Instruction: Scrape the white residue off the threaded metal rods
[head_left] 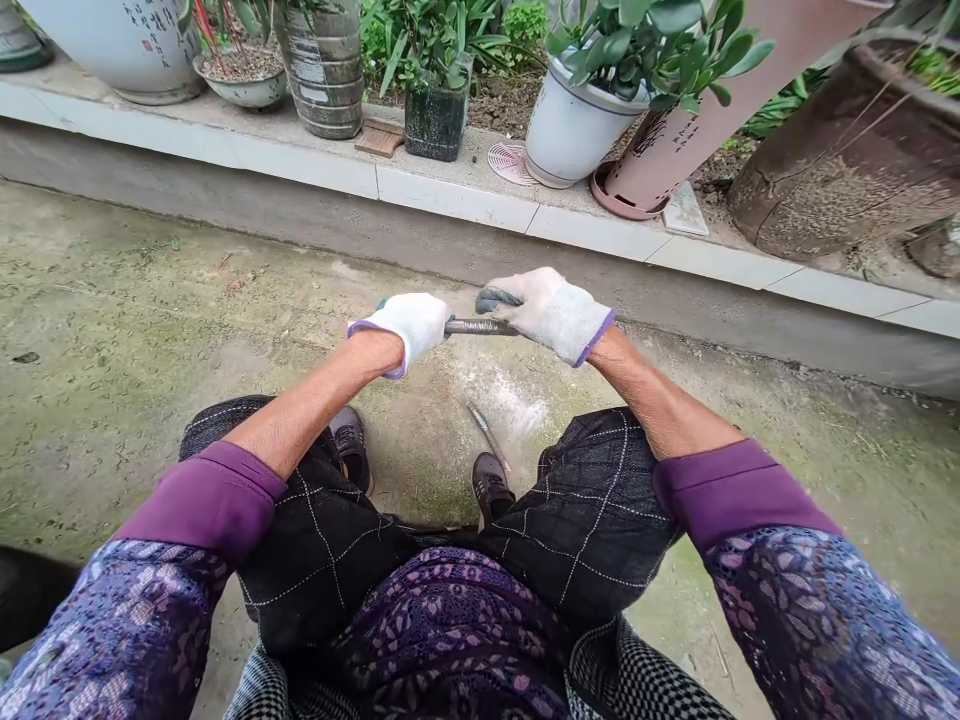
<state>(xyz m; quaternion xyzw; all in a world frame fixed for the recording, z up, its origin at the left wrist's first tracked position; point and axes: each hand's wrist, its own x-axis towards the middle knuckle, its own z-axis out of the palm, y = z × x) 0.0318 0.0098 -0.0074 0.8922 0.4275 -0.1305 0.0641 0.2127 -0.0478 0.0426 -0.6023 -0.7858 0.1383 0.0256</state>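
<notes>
My left hand [416, 325], in a white glove with a purple cuff, is wrapped round the left end of a dark metal rod [480, 327]. The rod lies level above the ground and has a shiny, marked middle. My right hand [544, 308], gloved the same way with dark fingertips, grips the rod's right end; some of its fingers are lifted off the top. Both rod ends are hidden by the gloves. Below, a thin metal bar [489, 432] rests on the ground by my shoe, beside a patch of white powder [514, 400].
Ahead runs a low tiled ledge [457, 200] with a white pot [577, 120], a black plastic pot [436, 120], a pink planter [652, 160] and a large brown pot [840, 160]. My knees and shoes are close beneath my hands, on mossy concrete [112, 330].
</notes>
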